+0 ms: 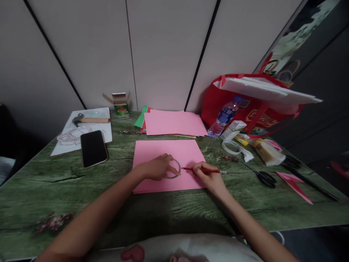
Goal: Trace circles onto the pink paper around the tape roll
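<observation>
A sheet of pink paper [152,149] lies flat on the table in front of me, with at least one more sheet showing under its near edge. My left hand [159,167] rests on it, thumb and fingers pressing a thin grey ring [180,166] against the paper. Part of the ring is hidden under that hand. In my right hand [208,174] is a slim red pencil [212,170], pinched between thumb and fingers. Its tip points left and sits at the ring's right edge; I cannot tell whether it touches the paper.
Behind lies a stack of coloured paper [174,123]. At left are a phone [94,148], a hammer [94,120] and a small open box [121,109]. At right stand a water bottle [225,118] and red bag [212,98], with scissors [265,178] and a tape roll [231,147] nearer.
</observation>
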Demonstrator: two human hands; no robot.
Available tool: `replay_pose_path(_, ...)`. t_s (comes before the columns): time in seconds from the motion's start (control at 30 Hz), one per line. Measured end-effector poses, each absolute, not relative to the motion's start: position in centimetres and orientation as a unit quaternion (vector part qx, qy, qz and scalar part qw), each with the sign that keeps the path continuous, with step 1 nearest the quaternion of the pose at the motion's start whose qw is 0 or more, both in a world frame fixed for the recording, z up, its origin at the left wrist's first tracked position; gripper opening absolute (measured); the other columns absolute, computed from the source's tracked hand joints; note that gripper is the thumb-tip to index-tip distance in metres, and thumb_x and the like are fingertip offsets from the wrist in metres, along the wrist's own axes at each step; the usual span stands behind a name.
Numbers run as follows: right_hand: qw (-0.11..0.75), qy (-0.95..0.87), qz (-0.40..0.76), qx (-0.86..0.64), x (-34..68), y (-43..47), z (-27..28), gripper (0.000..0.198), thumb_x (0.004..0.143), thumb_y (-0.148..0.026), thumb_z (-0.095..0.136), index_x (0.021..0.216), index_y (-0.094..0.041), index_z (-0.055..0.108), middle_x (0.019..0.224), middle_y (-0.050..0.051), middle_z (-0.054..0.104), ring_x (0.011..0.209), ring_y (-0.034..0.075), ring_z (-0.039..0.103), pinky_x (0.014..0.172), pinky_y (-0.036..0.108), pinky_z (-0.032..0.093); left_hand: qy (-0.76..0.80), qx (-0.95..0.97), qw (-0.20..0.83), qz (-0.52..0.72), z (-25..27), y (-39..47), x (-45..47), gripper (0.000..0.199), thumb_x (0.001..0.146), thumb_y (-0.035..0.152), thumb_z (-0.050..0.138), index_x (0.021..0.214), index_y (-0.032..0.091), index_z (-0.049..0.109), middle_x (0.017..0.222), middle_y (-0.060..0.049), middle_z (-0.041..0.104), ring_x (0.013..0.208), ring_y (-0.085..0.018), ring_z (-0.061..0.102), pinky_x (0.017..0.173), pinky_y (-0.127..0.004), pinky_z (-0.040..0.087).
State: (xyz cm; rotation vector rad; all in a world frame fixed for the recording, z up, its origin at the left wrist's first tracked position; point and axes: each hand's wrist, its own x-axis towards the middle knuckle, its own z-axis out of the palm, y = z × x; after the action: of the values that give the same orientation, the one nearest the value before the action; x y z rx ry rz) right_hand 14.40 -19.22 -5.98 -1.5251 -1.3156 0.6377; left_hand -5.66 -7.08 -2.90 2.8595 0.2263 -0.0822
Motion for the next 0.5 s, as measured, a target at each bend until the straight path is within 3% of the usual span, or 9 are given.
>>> replay_pose_path(0.23,0.472,-0.552,0.246,-0.642,13.5,-20.7,-5.6,0.028,0.079,-0.042,0.054,0.062,-0.020,0.058,0.060,0.003,0.061,0.058,0.018,0.056,0.055,0.029,0.044,0.069,0.987,0.141,-0.024,-2.8,-7.1,-5.7,0.046,0.079,0.008,0.057,0.117,0.033,0.060,0.116,-0.008,0.051,0.114,-0.025,0.044,0.096,-0.040,0.034)
replay_pose_path(0.5,0.456,-0.566,0.315,-0.610,12.9,-22.0,-5.1,0.024,0.082,-0.041,0.055,0.072,-0.019,0.056,0.062,0.001,0.062,0.056,0.015,0.058,0.052,0.025,0.045,0.062,0.984,0.163,-0.031,-3.0,-6.8,-5.6,0.050,0.075,0.003,0.059,0.118,0.028,0.055,0.117,-0.008,0.051,0.115,-0.025,0.042,0.100,-0.041,0.031)
